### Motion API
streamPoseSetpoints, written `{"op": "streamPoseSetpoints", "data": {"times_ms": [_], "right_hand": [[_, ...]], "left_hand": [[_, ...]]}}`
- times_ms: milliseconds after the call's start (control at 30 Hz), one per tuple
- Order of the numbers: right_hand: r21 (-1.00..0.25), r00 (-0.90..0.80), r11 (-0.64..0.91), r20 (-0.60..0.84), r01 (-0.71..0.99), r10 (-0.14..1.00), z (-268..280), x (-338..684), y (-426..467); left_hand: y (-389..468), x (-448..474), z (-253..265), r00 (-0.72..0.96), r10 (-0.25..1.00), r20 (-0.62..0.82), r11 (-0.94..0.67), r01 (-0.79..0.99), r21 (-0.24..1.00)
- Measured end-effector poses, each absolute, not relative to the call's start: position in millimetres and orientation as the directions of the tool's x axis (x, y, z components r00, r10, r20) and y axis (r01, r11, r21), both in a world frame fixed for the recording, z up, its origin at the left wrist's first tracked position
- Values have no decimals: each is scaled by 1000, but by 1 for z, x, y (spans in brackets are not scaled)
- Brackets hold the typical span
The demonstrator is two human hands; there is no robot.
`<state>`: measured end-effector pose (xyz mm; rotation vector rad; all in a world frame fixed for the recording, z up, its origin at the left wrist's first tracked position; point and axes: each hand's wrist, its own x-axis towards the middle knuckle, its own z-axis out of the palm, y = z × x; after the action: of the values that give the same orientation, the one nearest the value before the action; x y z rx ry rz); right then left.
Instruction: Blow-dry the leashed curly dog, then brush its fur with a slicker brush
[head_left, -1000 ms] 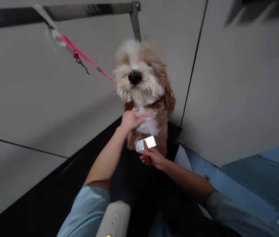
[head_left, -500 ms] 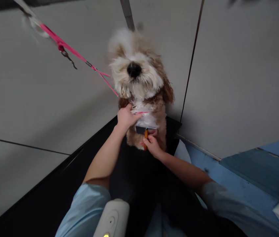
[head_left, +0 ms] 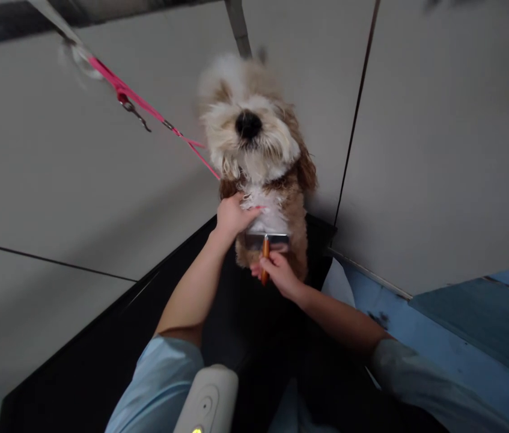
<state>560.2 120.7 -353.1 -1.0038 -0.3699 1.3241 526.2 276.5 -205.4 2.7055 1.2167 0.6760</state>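
Observation:
A fluffy white and tan dog (head_left: pixel 249 147) sits facing me on a black table (head_left: pixel 177 288). My left hand (head_left: pixel 235 215) is on its chest and shoulder, thumb laid across the white chest fur and the other fingers wrapped round its side, partly hidden in the fur. In my right hand (head_left: pixel 279 272) is a slicker brush (head_left: pixel 265 243) with a shiny rectangular metal head and an orange-brown handle, held between thumb and fingers. The brush head lies against the dog's lower chest, just below my left hand; its pins are hidden.
A pink leash (head_left: pixel 141 103) with a metal hook runs from the dog's neck to the upper left. Grey walls (head_left: pixel 438 150) stand close behind. A whitish device (head_left: pixel 209 400) is near my body. Blue flooring (head_left: pixel 371 288) shows at the right, below the table edge.
The brush has shifted slightly downward on the dog's chest, and the fingers of my right hand have loosened a little on the handle. My left hand stays on the chest. The view has shifted slightly.

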Motion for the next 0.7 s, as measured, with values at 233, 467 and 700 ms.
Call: {"op": "streamPoseSetpoints", "data": {"times_ms": [233,467,700], "right_hand": [[-780,212,-147,-338,-608,917,-353,565,111],[-888,406,-74,-280,-455,870,-360,589,102],[-912,359,-72,-230,-404,905,-353,588,104]], "left_hand": [[263,533,-199,577,753,316,-651,722,235],[263,534,-198,575,749,329,-658,705,265],[264,535,-196,606,717,343,-696,640,324]]}}
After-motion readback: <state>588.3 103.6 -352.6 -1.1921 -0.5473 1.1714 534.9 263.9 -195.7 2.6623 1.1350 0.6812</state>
